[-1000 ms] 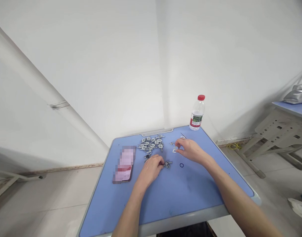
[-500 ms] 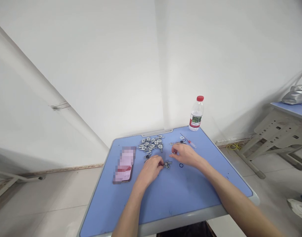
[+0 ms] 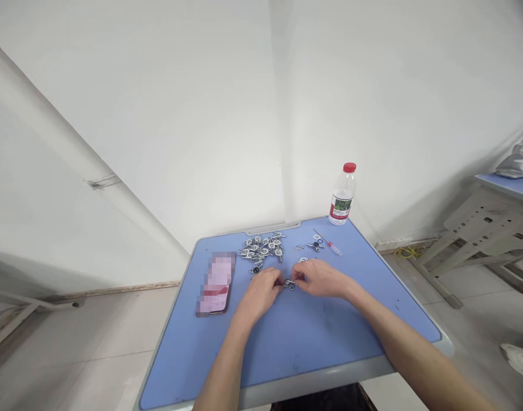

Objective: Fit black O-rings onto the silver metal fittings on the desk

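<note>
Left hand [image 3: 261, 294] and right hand [image 3: 321, 278] pinch one small metal fitting [image 3: 289, 283] between their fingertips near the middle of the table [image 3: 330, 337], while the heap of like fittings [image 3: 264, 249] sits at the far edge and a few separate pieces [image 3: 316, 245] lie toward the far right corner.

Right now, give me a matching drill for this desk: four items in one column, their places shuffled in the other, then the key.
Things:
1. water bottle
2. phone
3. pile of metal parts
4. small metal part

Places:
A. between the fingertips of the left hand and the right hand
B. standing at the far right corner of the table
C. lying flat, left of the left hand
D. near the middle of the far edge

Pairs: 1-B, 2-C, 3-D, 4-A
</note>
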Motion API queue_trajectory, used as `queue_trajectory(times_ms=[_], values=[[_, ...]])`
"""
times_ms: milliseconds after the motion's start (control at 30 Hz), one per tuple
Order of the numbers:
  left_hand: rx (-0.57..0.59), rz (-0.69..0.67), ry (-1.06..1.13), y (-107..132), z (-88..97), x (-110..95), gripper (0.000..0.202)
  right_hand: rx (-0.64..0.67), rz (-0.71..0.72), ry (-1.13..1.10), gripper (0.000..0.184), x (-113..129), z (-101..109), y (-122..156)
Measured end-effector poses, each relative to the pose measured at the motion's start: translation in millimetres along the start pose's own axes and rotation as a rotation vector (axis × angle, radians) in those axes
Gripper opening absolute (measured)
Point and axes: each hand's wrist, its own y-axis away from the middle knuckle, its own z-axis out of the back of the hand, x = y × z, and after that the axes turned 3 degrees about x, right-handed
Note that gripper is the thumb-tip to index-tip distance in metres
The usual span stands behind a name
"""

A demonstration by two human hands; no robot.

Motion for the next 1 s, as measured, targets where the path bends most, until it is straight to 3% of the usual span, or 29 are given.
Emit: queue_trajectory(times_ms=[233,667,1000], values=[[-0.004,-0.012,0.007,0,-0.8,1,0.017,-0.077,-0.010,-0.051,0.020,1,-7,-7],[-0.029,-0.076,-0.077,-1,-1.0,-8,0.017,-0.069,-0.126,-0.042,0.021,2,-16,-12],[-0.033,-0.069,-0.131,-2,-1.6,-7,0.019,-0.085,-0.092,-0.036,0.021,6,-17,-12]])
